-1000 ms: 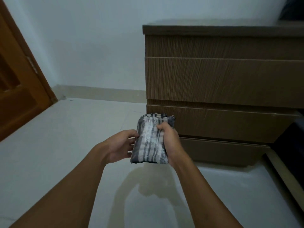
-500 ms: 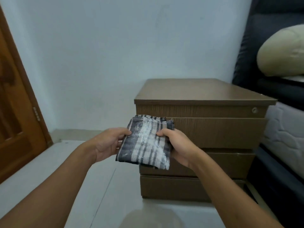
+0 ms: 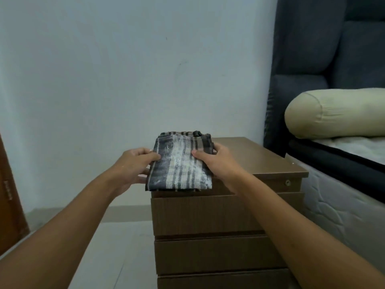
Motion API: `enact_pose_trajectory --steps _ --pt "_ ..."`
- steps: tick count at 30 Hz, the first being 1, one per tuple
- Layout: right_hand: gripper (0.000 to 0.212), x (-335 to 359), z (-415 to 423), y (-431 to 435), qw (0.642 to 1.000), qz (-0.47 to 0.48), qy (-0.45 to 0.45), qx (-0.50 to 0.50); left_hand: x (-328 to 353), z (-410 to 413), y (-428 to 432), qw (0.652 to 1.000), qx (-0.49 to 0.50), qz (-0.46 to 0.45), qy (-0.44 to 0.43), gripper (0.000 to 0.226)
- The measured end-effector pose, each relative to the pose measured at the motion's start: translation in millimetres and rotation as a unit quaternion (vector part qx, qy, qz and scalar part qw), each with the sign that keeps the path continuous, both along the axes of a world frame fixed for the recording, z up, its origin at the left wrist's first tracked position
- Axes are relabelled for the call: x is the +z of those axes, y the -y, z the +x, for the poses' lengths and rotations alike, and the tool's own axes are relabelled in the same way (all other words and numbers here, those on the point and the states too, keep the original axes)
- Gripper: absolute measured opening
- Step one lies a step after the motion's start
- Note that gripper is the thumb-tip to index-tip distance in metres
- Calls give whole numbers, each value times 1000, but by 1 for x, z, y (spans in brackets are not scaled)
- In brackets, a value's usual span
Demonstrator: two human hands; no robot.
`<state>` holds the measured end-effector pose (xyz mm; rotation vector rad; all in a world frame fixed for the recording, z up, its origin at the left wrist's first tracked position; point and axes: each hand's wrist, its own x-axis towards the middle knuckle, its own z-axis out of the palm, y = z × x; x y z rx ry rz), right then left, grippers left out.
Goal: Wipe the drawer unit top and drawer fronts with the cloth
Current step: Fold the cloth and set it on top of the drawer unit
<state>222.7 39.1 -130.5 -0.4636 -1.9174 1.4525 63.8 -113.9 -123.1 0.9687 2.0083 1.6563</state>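
Note:
A folded checked cloth (image 3: 180,163), dark grey and pale with white dusty marks, is held flat over the front left part of the brown drawer unit top (image 3: 260,159). My left hand (image 3: 133,165) grips its left edge and my right hand (image 3: 216,161) grips its right edge, thumb on top. Whether the cloth touches the top I cannot tell. Below it the stacked drawer fronts (image 3: 204,215) face me, with a small round lock (image 3: 287,182) at the upper right.
A bed with a white mattress (image 3: 343,205), a dark padded headboard (image 3: 312,59) and a pale green bolster (image 3: 333,113) stands tight against the unit's right side. A pale wall is behind. A wooden door (image 3: 8,205) is at far left. Light tiled floor (image 3: 116,257) lies to the left.
The view rose from the drawer fronts to above the unit. Both hands carried the cloth up and forward, from in front of the drawers to over the unit's top.

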Motion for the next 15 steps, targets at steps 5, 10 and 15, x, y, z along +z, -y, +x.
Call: enact_pose_trajectory --steps 5,10,15 --pt "37 10 -41 -25 999 -41 18 -29 9 -21 -31 998 51 -46 -13 20" --pt "24 -6 -79 -41 995 -40 54 -78 2 -47 -55 990 96 -106 -5 21" --pt "35 -17 -93 -53 991 4 82 -109 -12 -62 -75 986 129 -108 -2 25"
